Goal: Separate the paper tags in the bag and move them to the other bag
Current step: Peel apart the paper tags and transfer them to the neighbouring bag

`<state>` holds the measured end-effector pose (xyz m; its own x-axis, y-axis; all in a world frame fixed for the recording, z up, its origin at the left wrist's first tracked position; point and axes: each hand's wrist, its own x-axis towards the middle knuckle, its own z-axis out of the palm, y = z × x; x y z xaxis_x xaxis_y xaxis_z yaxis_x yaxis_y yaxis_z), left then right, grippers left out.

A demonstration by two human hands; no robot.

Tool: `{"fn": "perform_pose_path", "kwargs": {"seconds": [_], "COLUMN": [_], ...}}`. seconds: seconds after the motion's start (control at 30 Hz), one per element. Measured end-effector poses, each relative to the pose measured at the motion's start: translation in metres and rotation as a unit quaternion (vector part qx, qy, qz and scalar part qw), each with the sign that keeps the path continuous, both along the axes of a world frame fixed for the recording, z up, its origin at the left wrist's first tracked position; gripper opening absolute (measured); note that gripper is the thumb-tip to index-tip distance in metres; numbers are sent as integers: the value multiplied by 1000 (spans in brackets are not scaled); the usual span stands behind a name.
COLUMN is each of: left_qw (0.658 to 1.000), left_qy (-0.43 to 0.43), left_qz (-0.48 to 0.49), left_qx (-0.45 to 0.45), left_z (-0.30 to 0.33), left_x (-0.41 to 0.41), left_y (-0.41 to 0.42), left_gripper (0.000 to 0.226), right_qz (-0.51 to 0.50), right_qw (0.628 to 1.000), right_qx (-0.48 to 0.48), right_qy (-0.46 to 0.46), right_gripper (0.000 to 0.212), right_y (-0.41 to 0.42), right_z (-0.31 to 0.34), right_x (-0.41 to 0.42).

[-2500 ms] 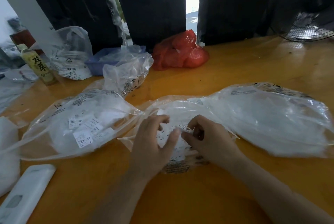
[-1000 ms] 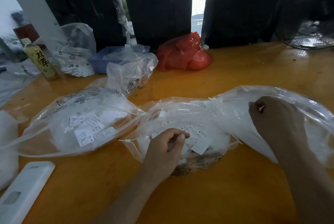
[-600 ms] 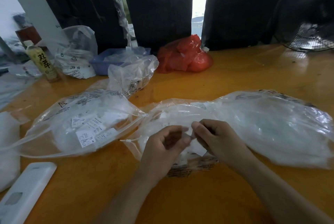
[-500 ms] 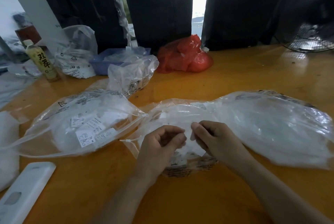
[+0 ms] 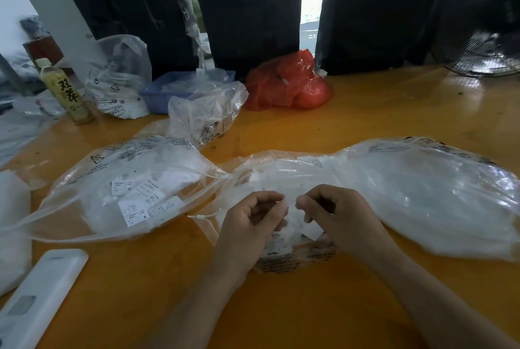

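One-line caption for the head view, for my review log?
Both hands, left hand and right hand, pinch paper tags over the middle clear bag on an orange table.

Table (image 5: 365, 129) orange-yellow; clear bags (image 5: 422, 194) black print; red bag (image 5: 289, 84); blue tray (image 5: 157, 95); white tags (image 5: 132, 209).
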<state>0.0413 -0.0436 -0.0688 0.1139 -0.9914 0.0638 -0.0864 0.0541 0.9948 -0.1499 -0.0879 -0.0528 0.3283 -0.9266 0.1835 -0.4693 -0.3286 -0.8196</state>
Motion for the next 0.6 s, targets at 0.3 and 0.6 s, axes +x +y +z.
{"fn": "perform_pose_path", "kwargs": {"seconds": [0.3, 0.6], "left_qw": [1000, 980], "left_qy": [27, 193], "left_qz": [3, 30], "left_qx": [14, 39], "left_z": [-1, -4], "left_x": [0, 7], "left_y": [-1, -5], "left_gripper": [16, 11], "right_qz": [12, 50], "right_qw": [1000, 957], "right_qx": [-24, -90], "right_qy": [15, 271], "right_gripper": [33, 33], "right_y": [2, -23], "right_z": [-1, -2], "right_x": [5, -23]}}
